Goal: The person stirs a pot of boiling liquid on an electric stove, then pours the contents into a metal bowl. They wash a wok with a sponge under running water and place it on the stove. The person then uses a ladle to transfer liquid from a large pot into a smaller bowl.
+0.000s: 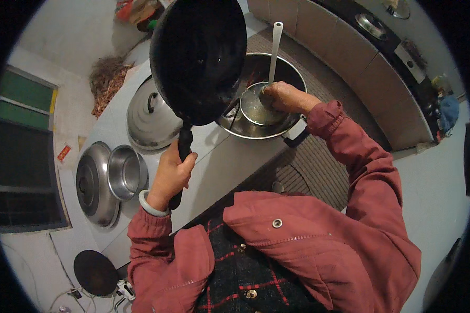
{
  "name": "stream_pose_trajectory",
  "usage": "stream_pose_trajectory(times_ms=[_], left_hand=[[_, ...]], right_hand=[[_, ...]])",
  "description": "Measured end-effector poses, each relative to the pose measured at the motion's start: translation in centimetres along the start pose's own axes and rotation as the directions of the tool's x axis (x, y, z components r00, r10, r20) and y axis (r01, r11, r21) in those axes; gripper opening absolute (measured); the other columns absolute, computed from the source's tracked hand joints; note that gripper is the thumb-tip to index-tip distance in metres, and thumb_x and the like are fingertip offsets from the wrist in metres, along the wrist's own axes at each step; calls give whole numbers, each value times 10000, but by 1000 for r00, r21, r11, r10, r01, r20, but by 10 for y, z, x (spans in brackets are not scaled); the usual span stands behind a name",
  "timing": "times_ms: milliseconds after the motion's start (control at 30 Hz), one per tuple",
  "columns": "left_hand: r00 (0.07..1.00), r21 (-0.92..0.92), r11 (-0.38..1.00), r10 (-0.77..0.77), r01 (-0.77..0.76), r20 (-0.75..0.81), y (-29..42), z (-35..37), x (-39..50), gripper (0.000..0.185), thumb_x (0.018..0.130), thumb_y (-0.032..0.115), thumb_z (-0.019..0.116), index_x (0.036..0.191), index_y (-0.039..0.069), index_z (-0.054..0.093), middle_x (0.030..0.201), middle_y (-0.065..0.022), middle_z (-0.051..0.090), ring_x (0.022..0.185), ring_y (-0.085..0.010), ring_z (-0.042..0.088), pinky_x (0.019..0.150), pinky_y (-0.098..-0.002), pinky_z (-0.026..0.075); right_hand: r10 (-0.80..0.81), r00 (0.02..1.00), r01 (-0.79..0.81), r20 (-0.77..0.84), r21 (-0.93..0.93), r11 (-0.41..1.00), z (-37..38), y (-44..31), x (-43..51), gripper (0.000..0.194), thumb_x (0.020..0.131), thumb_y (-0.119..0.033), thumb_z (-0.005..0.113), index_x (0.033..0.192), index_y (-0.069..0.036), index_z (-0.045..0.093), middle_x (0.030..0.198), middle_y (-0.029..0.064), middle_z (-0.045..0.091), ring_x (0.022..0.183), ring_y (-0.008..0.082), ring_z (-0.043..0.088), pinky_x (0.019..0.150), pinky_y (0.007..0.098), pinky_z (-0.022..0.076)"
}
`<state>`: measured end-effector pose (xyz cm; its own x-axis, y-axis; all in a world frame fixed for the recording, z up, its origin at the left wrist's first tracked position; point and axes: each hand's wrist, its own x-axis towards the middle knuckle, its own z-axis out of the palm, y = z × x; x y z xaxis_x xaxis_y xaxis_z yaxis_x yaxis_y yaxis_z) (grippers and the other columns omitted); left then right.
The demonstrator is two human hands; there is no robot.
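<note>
My left hand (171, 176) grips the black handle of a dark frying pan (199, 62), which is held up and tilted over the counter. Beyond it sits a wide metal pan (286, 131) with black side handles. A smaller round metal vessel (258, 107) with liquid in it lies within the wide pan, and a long pale handle (276, 51) rises beside it. My right hand (286, 96) is closed around something dark, perhaps a scrubber, at the small vessel's rim. The fingertips and most of that item are hidden.
A domed metal lid (152, 121) lies on the white tiled counter (215, 168). Left of it are a metal bowl (126, 172) and a second lidded metal pan (96, 184). A dark round plate (96, 272) and cables are at the lower left. Tiled cabinets (348, 47) curve along the far right.
</note>
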<state>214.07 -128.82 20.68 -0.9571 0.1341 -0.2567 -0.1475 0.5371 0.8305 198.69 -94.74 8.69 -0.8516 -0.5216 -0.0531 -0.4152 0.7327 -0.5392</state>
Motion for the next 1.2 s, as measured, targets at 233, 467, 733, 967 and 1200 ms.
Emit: stream_pose_trajectory(times_ms=[233, 467, 733, 967, 1200], left_hand=[[978, 194, 969, 177, -153, -114, -27, 5, 14, 219, 900, 124, 613, 1014, -35, 513, 617, -97, 554, 435, -206, 540, 410, -353, 431], [929, 223, 940, 304, -257, -212, -32, 16, 40, 236, 872, 87, 621, 1038, -62, 545, 683, -158, 578, 607, -257, 574, 590, -422, 454], [977, -190, 963, 168, -192, -135, 67, 67, 29, 123, 939, 104, 571, 968, 10, 496, 578, -17, 487, 401, -100, 445, 365, -265, 382], [993, -420, 900, 117, -118, -29, 172, 173, 9, 141, 954, 117, 586, 975, 26, 481, 592, -15, 468, 405, -102, 408, 370, -258, 374], [972, -421, 904, 158, -72, 172, 247, 302, 38, 122, 958, 128, 549, 1022, 50, 481, 617, 6, 419, 429, -79, 373, 367, -237, 332]], right_hand=[[-139, 985, 115, -98, -213, 970, 16, -1, 3, 234, 685, -10, 647, 917, -5, 678, 920, 203, 689, 933, 394, 674, 819, 446, 550], [-59, 998, 65, 27, -332, 941, 32, -10, 3, 231, 718, -45, 647, 941, 3, 688, 965, 217, 678, 930, 365, 668, 797, 428, 544], [-308, 920, 332, -242, 65, 941, -13, -15, -37, 341, 829, -199, 684, 1075, 32, 632, 1053, 242, 627, 1003, 389, 611, 832, 456, 497], [-180, 911, 335, -370, 411, 848, -105, 23, -149, 408, 931, -294, 636, 1130, 63, 656, 921, 248, 690, 845, 363, 680, 762, 414, 530], [19, 971, 168, -239, 737, 654, -144, 93, -244, 573, 991, -498, 511, 1064, 42, 688, 925, 168, 700, 825, 270, 657, 744, 389, 532]])
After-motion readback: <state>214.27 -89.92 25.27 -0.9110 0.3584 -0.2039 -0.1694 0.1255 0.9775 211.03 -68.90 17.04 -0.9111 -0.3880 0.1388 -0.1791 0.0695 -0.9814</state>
